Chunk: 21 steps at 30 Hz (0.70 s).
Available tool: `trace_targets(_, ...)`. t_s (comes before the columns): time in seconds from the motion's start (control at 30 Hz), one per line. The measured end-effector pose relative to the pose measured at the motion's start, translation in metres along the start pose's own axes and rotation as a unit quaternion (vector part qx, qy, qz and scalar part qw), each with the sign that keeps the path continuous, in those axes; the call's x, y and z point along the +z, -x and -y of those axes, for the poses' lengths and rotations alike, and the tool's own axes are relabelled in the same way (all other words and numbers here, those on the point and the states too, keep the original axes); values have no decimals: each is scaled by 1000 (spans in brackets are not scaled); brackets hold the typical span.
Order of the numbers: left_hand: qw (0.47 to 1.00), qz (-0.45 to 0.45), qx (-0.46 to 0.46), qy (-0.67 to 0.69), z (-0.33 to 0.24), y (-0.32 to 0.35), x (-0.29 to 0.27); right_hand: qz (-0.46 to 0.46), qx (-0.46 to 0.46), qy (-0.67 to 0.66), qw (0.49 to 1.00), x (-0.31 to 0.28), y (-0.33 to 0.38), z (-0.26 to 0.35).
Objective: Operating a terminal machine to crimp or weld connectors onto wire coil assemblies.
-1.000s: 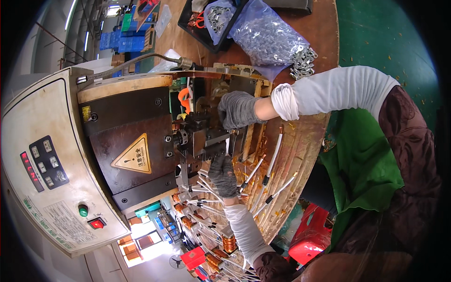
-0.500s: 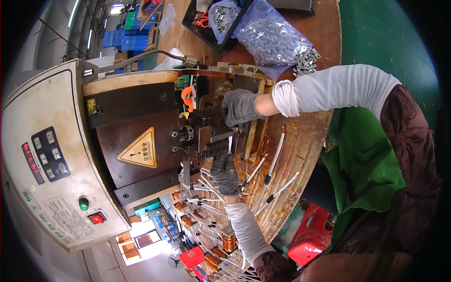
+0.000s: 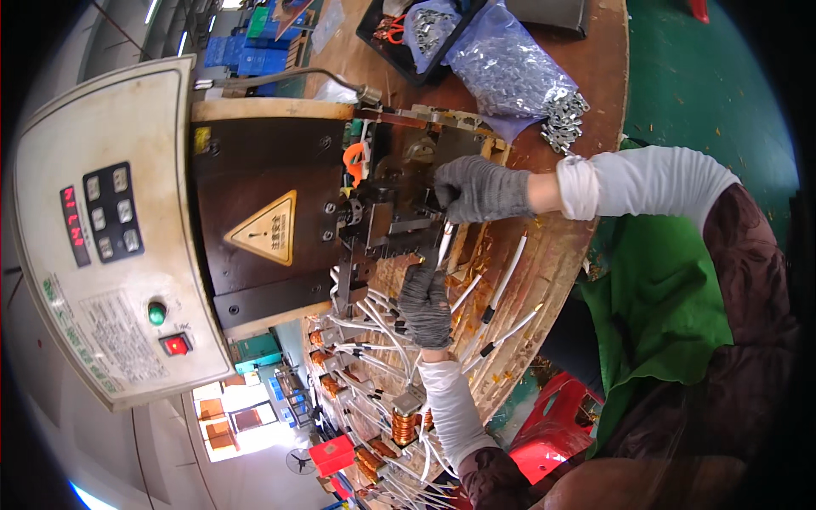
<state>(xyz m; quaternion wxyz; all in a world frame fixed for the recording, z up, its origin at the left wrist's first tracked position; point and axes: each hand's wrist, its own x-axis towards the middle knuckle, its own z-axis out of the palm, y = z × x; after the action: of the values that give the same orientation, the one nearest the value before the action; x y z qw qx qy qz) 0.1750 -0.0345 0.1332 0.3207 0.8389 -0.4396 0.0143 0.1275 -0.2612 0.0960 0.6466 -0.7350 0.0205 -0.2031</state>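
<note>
I see my right hand (image 3: 484, 189) closed on a white wire (image 3: 444, 245) at the press (image 3: 382, 212); my left hand (image 3: 425, 302) seems to pinch it lower down. Finished coils (image 3: 406, 425) lie nearby; a bag of terminals (image 3: 510, 68) remains.

The press machine (image 3: 280, 212) stands at the workbench's (image 3: 586, 76) left edge, its control panel (image 3: 102, 229) further left; a bag of terminals (image 3: 510, 68) lies behind it, wired coils (image 3: 399, 416) along the near edge

Yellow triangular warning label (image 3: 266, 228) on brown machine front (image 3: 255, 170)
</note>
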Motion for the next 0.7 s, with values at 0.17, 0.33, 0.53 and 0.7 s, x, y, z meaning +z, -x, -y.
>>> trace_targets(0.17,993,-107,40,-21,-23,23,-24,92,-12,-211,973,-12,17,34)
trace_targets(0.33,896,-414,-16,160,-15,36,-106,163,43,-272,948,-62,32,41)
trace_targets(0.53,866,-344,-276,237,142,-16,-116,88,118,-195,970,-98,53,1)
trace_targets(0.7,922,-257,-278,85,176,-5,-98,131,194,-159,959,-103,82,-30)
